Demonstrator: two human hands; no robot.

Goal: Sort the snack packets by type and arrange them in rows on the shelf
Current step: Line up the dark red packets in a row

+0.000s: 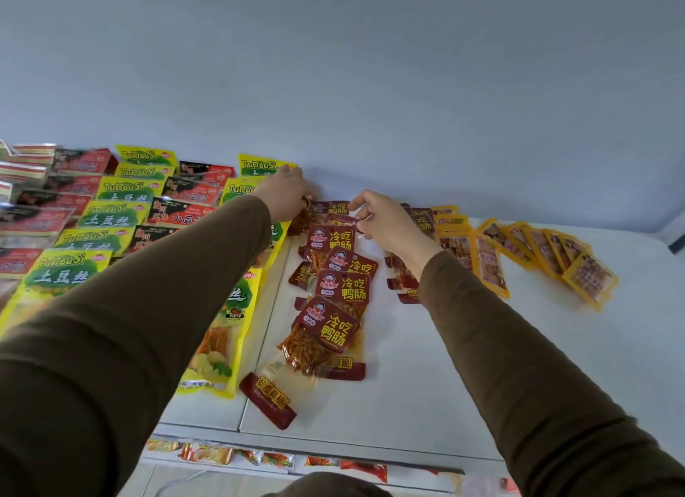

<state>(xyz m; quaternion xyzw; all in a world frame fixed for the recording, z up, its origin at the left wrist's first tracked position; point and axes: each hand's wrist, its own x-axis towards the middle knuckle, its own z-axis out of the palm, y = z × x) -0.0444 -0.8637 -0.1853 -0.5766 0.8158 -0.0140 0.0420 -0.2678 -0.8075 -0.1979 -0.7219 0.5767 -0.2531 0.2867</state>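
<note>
Pinching one red packet, both hands, left and right, top five overlapped.

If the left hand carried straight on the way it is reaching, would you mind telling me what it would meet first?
Probably the blue-grey back wall. The left hand points up the shelf, its fingertips near the rearmost yellow-green packet and just short of the wall, though depth is hard to judge.

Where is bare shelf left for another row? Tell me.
Bare white shelf lies in front, between the dark red packets and the orange packets, down to the front edge. Crowded: the yellow-green packets at left.
</note>
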